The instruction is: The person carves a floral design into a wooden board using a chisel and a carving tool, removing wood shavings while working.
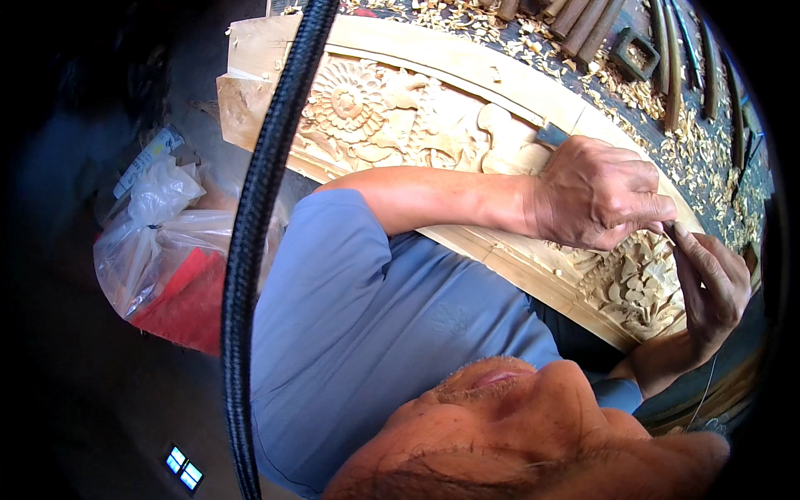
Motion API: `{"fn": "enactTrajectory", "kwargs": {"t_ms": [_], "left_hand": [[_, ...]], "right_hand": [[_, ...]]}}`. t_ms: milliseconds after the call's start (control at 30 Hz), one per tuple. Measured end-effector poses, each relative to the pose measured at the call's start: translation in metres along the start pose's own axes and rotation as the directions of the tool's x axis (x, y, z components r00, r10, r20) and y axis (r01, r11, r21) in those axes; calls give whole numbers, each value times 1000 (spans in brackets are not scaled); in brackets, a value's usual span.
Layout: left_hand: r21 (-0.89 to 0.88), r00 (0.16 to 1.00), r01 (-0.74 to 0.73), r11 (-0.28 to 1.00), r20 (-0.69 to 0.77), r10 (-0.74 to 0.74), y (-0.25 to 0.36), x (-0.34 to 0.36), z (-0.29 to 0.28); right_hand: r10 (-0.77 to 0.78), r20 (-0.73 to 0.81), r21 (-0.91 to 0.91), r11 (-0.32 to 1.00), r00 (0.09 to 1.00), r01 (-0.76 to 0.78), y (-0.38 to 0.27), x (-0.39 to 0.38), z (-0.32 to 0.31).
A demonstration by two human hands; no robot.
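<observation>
One left fist (593, 196) grips a flat dark-metal blade (551, 135) over a pale flower-carved wooden panel (442, 133); the right hand (712, 279) pinches a thin dark piece (669, 227).

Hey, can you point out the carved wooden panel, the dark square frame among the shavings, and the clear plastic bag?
Carved wooden panel (442, 133): head view, on its carved relief.
Dark square frame (627, 67): head view, on its lower-left side.
Clear plastic bag (137, 262): head view, on its side below the knot.
</observation>
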State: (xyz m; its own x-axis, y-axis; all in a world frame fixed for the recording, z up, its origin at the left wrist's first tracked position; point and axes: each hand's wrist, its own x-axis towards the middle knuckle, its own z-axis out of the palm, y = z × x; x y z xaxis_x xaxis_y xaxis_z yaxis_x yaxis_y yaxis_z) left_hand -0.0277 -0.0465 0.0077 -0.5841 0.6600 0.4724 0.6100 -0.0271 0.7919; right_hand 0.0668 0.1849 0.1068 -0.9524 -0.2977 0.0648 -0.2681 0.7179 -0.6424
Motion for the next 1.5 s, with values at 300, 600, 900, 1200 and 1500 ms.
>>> {"fn": "enactTrajectory", "kwargs": {"t_ms": [300, 600, 900, 1200, 1500], "left_hand": [[24, 999, 12, 1000, -38, -11, 2, 0, 4], [152, 998, 40, 988, -62, -31, 6, -3, -16], [96, 983, -167, 981, -57, 173, -4, -1, 6], [78, 996, -83, 993, -33, 86, -2, 1, 0], [11, 1000, -10, 1000, -26, 10, -1, 1, -1]], "right_hand": [[-10, -80, 7, 1000, 997, 11, -3, -1, 9], [-41, -81, 83, 995, 996, 48, 8, 17, 20], [76, -15, 38, 996, 997, -75, -14, 6, -8], [53, -34, 5, 999, 998, -52, -13, 6, -2], [21, -81, 5, 1000, 996, -21, -10, 5, 8]]}}
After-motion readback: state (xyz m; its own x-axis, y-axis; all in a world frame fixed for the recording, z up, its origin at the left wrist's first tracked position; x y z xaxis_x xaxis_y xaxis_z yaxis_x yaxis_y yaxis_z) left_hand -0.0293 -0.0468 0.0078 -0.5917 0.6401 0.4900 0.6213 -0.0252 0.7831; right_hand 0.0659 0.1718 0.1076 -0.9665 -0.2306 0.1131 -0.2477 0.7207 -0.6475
